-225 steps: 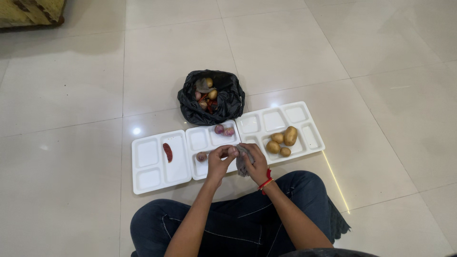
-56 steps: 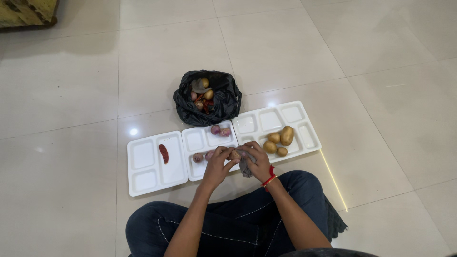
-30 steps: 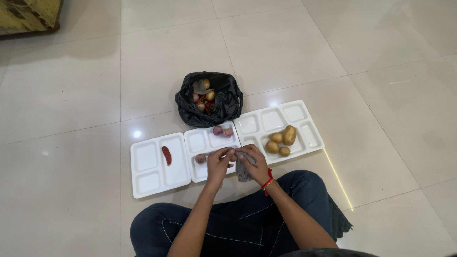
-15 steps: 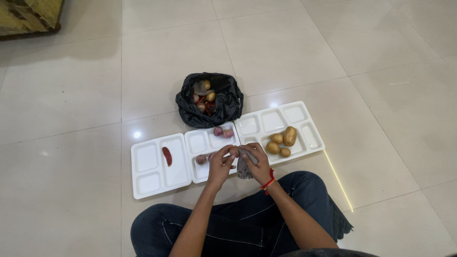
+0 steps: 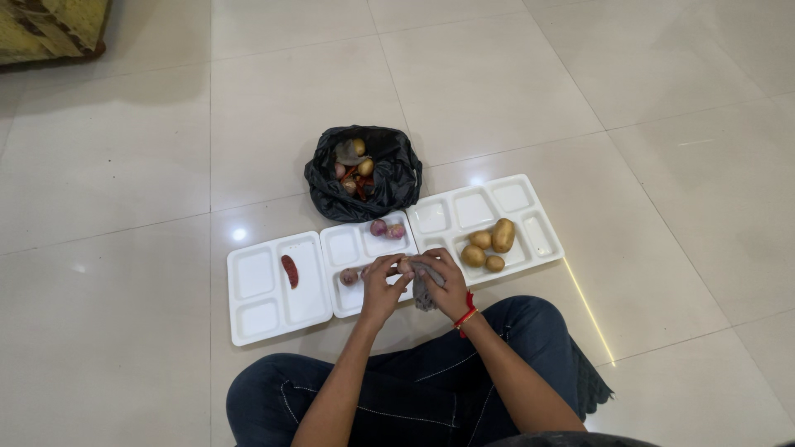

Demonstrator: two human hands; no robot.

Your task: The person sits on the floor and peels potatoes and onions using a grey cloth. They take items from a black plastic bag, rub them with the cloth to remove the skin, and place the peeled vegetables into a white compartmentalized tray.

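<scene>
Both hands meet on one small onion [image 5: 405,266]: left fingers [image 5: 383,280] pinch it, right fingers [image 5: 440,277] bunch a soft cloth [image 5: 422,291]. Light, firm, papery-skinned, I judge; gripping round its middle suits.

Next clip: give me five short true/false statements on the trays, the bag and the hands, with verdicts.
1. Four potatoes lie in the right tray. True.
2. The left tray holds two chillies. False: one red chilli.
3. The right hand holds a grey cloth. True.
4. The black bag is empty. False: vegetables lie inside.
5. The left hand rests on the floor. False: it meets the right hand over the middle tray.
</scene>
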